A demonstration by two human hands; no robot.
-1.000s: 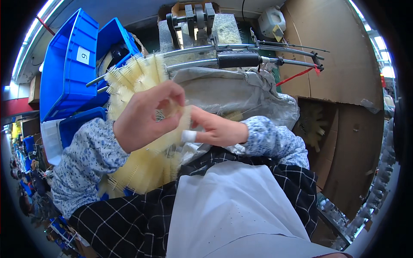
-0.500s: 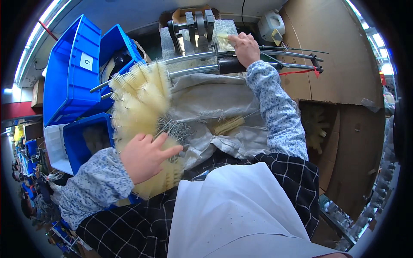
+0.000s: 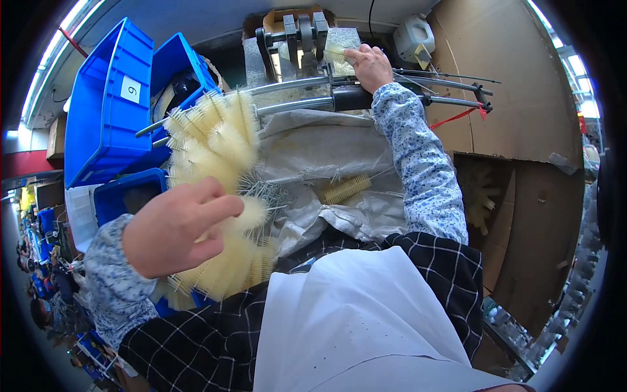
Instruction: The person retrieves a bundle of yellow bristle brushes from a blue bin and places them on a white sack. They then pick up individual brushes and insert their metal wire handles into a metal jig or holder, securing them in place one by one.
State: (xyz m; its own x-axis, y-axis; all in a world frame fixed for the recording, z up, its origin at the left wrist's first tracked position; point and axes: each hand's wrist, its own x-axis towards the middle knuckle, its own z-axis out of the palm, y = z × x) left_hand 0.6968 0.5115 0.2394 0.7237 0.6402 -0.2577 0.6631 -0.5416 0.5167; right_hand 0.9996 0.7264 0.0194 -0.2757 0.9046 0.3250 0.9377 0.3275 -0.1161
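My left hand (image 3: 179, 228) has its fingers drawn together around the end of a cream bristle brush (image 3: 253, 215), whose wire stem points right. It is over a big heap of similar cream brushes (image 3: 222, 147), their twisted wire stems (image 3: 258, 189) bunched towards the middle. My right hand (image 3: 372, 67) is up at the metal machine (image 3: 304, 42), its fingers closed on another small cream brush (image 3: 336, 53) beside the upright blocks. That brush is partly hidden by the fingertips. A single yellowish brush (image 3: 346, 189) lies on the white plastic sheeting (image 3: 326, 140).
Blue bins (image 3: 108, 111) stand at the left, with a smaller blue bin (image 3: 108, 202) below. Metal rods (image 3: 294, 106) cross in front of the machine. Cardboard (image 3: 522, 85) walls the right side, where an open box (image 3: 480, 196) holds more brushes. A white jug (image 3: 413, 36) stands behind.
My left hand has risen from the heap and shifted left, its spread fingers now closed on a brush. The right hand has stayed at the machine with only a slight shift.
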